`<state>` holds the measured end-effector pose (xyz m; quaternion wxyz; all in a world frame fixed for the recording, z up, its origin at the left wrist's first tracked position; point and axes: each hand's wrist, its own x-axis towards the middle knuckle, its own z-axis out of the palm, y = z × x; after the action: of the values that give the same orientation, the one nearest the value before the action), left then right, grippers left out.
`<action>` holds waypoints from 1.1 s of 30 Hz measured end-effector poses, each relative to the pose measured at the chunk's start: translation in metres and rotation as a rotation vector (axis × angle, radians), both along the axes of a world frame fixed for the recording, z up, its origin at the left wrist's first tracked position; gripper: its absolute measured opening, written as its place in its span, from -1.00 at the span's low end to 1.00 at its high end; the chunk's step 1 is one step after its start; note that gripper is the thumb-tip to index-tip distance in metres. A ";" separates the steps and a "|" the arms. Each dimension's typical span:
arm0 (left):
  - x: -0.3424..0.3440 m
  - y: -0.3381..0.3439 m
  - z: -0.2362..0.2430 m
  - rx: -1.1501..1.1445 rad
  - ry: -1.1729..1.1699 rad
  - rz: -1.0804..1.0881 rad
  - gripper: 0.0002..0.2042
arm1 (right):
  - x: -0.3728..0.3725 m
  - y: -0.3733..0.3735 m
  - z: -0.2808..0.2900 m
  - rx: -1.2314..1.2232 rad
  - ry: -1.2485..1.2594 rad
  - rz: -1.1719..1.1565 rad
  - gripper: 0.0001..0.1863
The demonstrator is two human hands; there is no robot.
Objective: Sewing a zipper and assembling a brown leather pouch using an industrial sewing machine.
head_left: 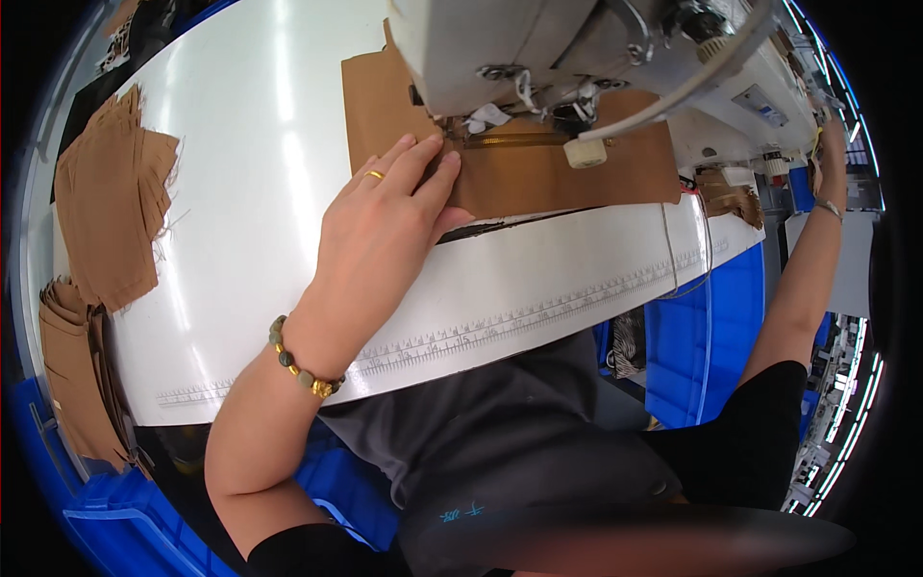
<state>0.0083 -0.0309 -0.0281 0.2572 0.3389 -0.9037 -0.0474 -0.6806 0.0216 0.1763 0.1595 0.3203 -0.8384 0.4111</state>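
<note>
My left hand (389, 207) lies with its fingers stretched flat on a brown fabric piece (524, 183), close beside the needle area of a sewing machine (510, 48). A zipper with gold-coloured teeth (519, 140) runs across the fabric, partly hidden under the machine head. Out at the far right, my right hand (831, 144) is raised by the far end of the machine. Its fingers are too small and blurred there to show what they touch.
Stacked brown fabric pieces (111, 202) with frayed edges lie on the left of the white table (240, 240); another stack (77, 375) hangs at its edge. Blue bins (687, 337) stand below. A ruler strip (461, 338) follows the front edge. A pale cable (692, 91) loops before the machine.
</note>
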 end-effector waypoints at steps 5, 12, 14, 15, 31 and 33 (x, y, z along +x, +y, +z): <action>0.001 0.000 -0.004 0.005 0.033 0.003 -0.56 | 0.004 0.030 -0.089 -0.543 -0.509 0.280 -0.48; 0.001 -0.002 -0.006 -0.015 0.057 -0.005 -0.59 | 0.017 0.038 -0.087 -0.693 -0.446 0.297 -0.49; 0.002 -0.002 -0.007 -0.021 0.064 -0.005 -0.59 | 0.002 0.033 -0.070 -0.607 -0.461 0.305 -0.51; 0.002 -0.002 -0.007 -0.017 0.064 -0.007 -0.60 | -0.004 0.032 -0.065 -0.543 -0.402 0.284 -0.54; -0.001 0.000 -0.008 -0.041 0.071 0.013 -0.61 | -0.002 0.046 -0.101 -0.705 -0.537 0.412 -0.49; 0.000 0.000 -0.008 -0.041 0.073 0.010 -0.61 | -0.005 0.049 -0.107 -0.727 -0.563 0.466 -0.50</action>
<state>0.0080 -0.0310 -0.0359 0.2972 0.3362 -0.8928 -0.0401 -0.6852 0.0706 0.0690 -0.0672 0.2995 -0.5583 0.7707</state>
